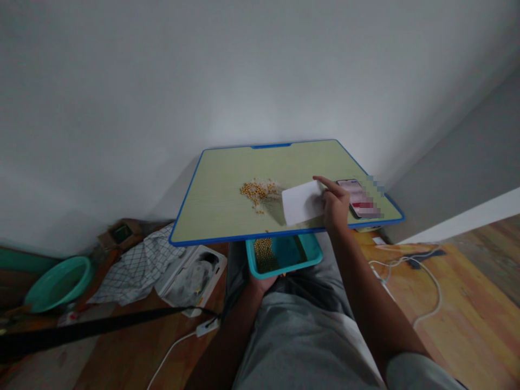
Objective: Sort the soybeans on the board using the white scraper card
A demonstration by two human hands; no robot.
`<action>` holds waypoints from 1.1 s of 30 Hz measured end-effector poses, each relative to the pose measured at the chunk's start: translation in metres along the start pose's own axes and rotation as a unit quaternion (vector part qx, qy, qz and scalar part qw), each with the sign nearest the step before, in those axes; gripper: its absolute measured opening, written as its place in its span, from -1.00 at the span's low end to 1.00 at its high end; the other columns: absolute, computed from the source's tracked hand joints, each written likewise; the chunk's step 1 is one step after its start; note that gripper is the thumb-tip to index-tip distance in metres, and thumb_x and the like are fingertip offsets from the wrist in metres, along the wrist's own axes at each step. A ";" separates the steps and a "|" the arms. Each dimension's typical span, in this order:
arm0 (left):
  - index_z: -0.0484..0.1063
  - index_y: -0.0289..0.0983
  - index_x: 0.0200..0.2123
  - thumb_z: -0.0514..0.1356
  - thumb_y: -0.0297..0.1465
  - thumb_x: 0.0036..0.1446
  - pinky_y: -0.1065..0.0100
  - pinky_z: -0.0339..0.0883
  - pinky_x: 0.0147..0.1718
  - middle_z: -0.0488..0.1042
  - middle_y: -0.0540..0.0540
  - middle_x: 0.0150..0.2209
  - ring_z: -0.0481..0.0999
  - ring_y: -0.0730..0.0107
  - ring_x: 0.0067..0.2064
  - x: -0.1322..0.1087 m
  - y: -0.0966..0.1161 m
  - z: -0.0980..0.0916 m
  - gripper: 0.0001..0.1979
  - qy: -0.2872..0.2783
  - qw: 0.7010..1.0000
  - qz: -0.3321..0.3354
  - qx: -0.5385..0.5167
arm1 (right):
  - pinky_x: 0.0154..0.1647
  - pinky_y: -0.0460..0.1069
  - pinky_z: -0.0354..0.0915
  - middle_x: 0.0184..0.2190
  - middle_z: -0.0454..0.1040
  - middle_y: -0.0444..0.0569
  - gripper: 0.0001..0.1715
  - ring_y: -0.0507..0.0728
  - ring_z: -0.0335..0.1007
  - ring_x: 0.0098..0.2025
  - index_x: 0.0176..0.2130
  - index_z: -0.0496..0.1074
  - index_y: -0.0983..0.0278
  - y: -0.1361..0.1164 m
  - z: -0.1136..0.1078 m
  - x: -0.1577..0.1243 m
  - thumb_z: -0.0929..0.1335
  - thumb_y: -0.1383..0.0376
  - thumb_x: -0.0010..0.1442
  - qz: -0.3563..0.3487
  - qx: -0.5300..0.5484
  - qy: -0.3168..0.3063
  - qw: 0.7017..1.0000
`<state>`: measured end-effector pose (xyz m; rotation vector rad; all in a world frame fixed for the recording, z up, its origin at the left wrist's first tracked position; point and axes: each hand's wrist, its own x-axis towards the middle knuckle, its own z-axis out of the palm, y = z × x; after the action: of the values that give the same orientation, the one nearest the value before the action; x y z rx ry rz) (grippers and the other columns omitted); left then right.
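My right hand [335, 203] is closed on a white card [303, 202], held on edge on a pale green table with a blue rim [284, 235]. A small heap of yellow beans [258, 192] lies on the table just left of the card. Under the table's near edge my left hand [263, 283] holds a teal tray [311, 254] from below. The tray has more yellow beans [265, 253] in its left half. Most of my left hand's fingers are hidden beneath the tray.
A phone [357, 197] lies on the table right of my right hand. On the wooden floor at left are a teal basin [59, 281], a checked cloth [134, 265], a white container [190, 276] and a power strip [207, 326]. White cables [426, 281] run along the right.
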<state>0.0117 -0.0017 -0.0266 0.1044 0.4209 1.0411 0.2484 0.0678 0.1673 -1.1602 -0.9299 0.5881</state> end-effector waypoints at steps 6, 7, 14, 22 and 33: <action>0.63 -0.11 0.25 -0.01 0.04 0.48 -0.41 0.60 -0.09 0.59 -0.32 0.33 0.63 -0.31 0.16 -0.005 0.002 0.013 -0.40 -0.040 0.998 -0.026 0.037 | -0.44 -0.03 0.10 -0.38 0.55 -0.11 -0.16 0.06 0.22 -0.45 0.33 0.53 0.20 -0.005 0.003 -0.004 0.46 0.27 0.06 0.007 0.034 -0.198 0.980; 0.64 -0.09 0.22 -0.03 0.04 0.48 -0.39 0.61 -0.11 0.60 -0.28 0.31 0.64 -0.30 0.16 -0.006 0.003 0.015 -0.41 -0.042 0.998 -0.024 0.041 | -0.45 -0.04 0.08 -0.37 0.56 -0.11 -0.15 0.06 0.21 -0.45 0.36 0.51 0.20 -0.004 0.003 -0.004 0.48 0.26 0.08 0.013 0.032 -0.221 0.975; 0.71 -0.08 0.10 -0.11 0.03 0.51 -0.26 0.64 -0.11 0.67 -0.25 0.22 0.65 -0.20 0.14 -0.008 0.003 0.016 -0.37 -0.039 0.997 -0.016 0.062 | -0.47 -0.06 0.04 -0.37 0.55 -0.15 -0.16 0.02 0.19 -0.47 0.38 0.49 0.21 -0.002 0.001 -0.005 0.51 0.23 0.14 0.027 0.024 -0.273 0.961; 0.67 -0.07 0.10 -0.05 0.05 0.47 -0.32 0.59 -0.09 0.65 -0.25 0.24 0.62 -0.25 0.16 -0.006 0.003 0.014 -0.42 -0.020 0.997 -0.013 0.069 | -0.46 -0.06 0.11 -0.34 0.61 -0.11 -0.19 0.04 0.28 -0.45 0.33 0.53 0.18 -0.003 0.001 -0.006 0.52 0.23 0.11 0.045 0.037 -0.278 0.959; 0.69 -0.07 0.12 -0.12 0.03 0.50 -0.38 0.55 -0.02 0.63 -0.27 0.27 0.63 -0.24 0.13 -0.007 0.004 0.019 -0.37 -0.023 0.997 -0.015 0.078 | -0.30 0.02 0.41 -0.25 0.67 -0.02 -0.07 0.15 0.52 -0.29 0.46 0.33 0.18 0.014 0.003 0.004 0.52 0.16 0.20 0.037 0.032 -0.184 0.982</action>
<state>0.0126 -0.0037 -0.0063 0.2593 0.4604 0.9737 0.2487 0.0770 0.1552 -1.0498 -1.1762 0.9067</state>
